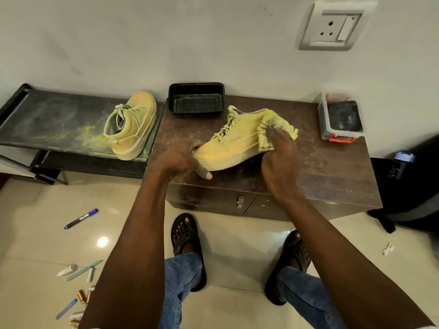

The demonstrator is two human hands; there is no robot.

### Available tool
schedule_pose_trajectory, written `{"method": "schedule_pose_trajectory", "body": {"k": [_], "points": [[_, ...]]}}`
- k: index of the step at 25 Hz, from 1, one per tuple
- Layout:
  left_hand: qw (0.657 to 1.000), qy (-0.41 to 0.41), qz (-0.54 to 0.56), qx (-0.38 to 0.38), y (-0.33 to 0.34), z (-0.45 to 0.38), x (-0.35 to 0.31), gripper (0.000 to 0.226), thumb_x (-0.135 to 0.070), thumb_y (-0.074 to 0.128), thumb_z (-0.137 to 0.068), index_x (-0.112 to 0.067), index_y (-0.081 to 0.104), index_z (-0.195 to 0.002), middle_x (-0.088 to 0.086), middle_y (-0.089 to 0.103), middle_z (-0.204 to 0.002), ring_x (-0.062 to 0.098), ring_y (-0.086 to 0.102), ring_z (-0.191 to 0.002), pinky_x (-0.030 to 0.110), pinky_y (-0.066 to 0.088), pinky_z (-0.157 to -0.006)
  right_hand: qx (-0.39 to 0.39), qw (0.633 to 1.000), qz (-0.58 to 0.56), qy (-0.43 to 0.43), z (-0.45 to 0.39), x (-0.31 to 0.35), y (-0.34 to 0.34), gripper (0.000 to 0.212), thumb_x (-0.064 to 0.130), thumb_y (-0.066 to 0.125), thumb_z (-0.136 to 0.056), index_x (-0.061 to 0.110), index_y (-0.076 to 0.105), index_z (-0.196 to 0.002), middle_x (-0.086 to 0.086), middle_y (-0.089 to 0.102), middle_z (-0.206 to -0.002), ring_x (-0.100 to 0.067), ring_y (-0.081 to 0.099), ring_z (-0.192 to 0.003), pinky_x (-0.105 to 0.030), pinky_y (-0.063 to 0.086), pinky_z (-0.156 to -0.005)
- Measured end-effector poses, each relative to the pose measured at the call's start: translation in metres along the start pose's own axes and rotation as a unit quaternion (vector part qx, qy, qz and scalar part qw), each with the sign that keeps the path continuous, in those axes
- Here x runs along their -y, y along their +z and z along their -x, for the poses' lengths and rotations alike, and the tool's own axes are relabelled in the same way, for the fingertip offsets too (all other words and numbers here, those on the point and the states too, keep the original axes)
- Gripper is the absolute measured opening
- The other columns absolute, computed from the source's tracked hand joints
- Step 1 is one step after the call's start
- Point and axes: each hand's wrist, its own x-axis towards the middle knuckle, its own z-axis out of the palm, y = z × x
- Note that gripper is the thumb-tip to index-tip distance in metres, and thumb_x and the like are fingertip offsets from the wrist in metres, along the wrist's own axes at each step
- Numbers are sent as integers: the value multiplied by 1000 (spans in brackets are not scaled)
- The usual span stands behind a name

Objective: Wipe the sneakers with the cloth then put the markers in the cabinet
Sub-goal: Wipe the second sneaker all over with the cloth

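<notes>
Dark wooden cabinet (pixel 332 176) against a white wall carries one sneaker (pixel 228 143) near its front left edge. Left hand (pixel 180 162) cups the toe; right hand (pixel 280 157) presses the soft cloth (pixel 282 125) on the heel. It looks light and stiff-soled, so best steadied by the sole.

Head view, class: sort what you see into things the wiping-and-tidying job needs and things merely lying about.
Job: sneaker being wiped, second sneaker, cloth under the right hand, left hand, blue marker on the floor, cabinet.

Lying about: black tray, clear box, wall socket, crumpled paper.
</notes>
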Motion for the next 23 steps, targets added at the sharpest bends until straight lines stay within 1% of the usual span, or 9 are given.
{"method": "schedule_pose_trajectory", "body": {"k": [4,8,13,15,17,19,21,22,23], "points": [[1000,1,-2,3,0,-2,0,97,-15,90,-55,-20,44,-141,-3,52,-129,20,45,-119,36,39,-99,106,949,41,-295,17,13,14,60,2,37,-74,10,57,-130,-5,56,-136,-26,42,-134,-41,39,-106],[1000,-3,-6,7,0,-4,0,99,-21,91,-51,-20,46,-139,0,53,-132,22,45,-121,44,39,-105,4,998,-52,-23,4,-7,7,69,-9,43,-67,9,54,-133,-7,51,-140,-25,37,-137,-46,41,-107],[1000,3,14,7,-1,-7,2,93,-21,93,-45,-24,54,-130,-3,60,-123,20,52,-115,45,42,-103,113,940,27,-320,27,6,16,61,-1,43,-74,12,55,-131,-3,53,-139,-24,40,-136,-39,38,-107],[1000,-3,1,4,0,-6,2,100,-25,92,-48,-22,48,-138,-1,54,-131,21,47,-120,43,39,-105,45,988,-10,-148,12,-15,7,67,-9,46,-69,12,55,-132,-3,52,-140,-23,39,-137,-41,41,-107],[1000,-4,-4,5,0,-5,0,102,-28,92,-49,-20,46,-139,0,52,-134,22,46,-122,43,38,-106,-7,997,-71,16,13,-14,5,73,-14,45,-65,11,55,-132,-2,50,-141,-21,36,-138,-40,40,-108],[1000,2,1,8,-2,-6,-2,97,-28,93,-47,-20,51,-134,-1,56,-131,22,48,-122,42,40,-105,54,991,-41,-117,33,13,14,70,-11,43,-67,10,53,-133,-3,49,-141,-21,34,-139,-37,37,-110],[1000,8,20,9,-3,-6,-4,82,-20,92,-50,-20,59,-125,-2,62,-122,21,53,-117,40,43,-101,110,945,1,-307,41,13,19,64,-6,41,-73,12,53,-134,-3,50,-141,-23,37,-138,-38,38,-105],[1000,9,22,14,-3,-4,-4,83,-20,92,-50,-20,58,-126,-2,62,-121,21,52,-116,40,42,-101,104,944,7,-312,31,4,15,65,-6,42,-73,12,52,-134,-3,51,-140,-23,38,-137,-39,40,-103],[1000,6,16,13,-3,-4,-4,89,-23,92,-50,-19,55,-131,-2,60,-124,21,51,-118,41,41,-103,74,969,0,-235,20,-9,11,67,-9,43,-70,12,53,-133,-3,51,-140,-23,39,-136,-39,42,-104]]}}
